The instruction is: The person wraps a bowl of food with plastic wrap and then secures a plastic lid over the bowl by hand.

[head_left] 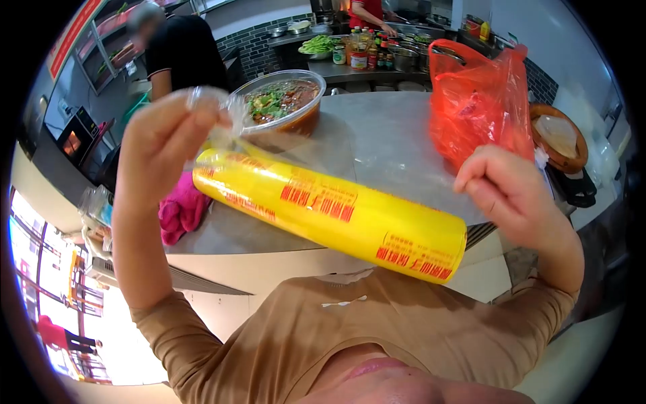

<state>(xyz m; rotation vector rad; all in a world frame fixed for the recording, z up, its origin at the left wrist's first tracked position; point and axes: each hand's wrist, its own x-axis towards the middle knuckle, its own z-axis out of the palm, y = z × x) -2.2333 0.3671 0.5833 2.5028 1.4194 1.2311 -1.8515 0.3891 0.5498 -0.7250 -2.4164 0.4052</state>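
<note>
My left hand [171, 138] is closed in a pinch on clear plastic wrap [237, 114], which bunches at its fingertips. Below lies a big yellow roll of plastic wrap [330, 209] with red printing, slanting across the counter's near edge in front of my chest. Over the counter's right side, my right hand [505, 192] has its fingers curled and pinched; whatever they hold is too thin to make out. Behind the roll stands a large clear bowl [286, 101] of food in reddish-brown broth, topped with chopped greens. A red plastic bag [478, 101] stands just beyond my right hand.
The grey counter [397, 128] curves around in front of me. A pink cloth [183, 209] lies at its left. A round wooden board [560, 138] is at far right. One person in black [185, 50] stands behind; another in red [367, 13] is by the stove, past bottles [360, 54].
</note>
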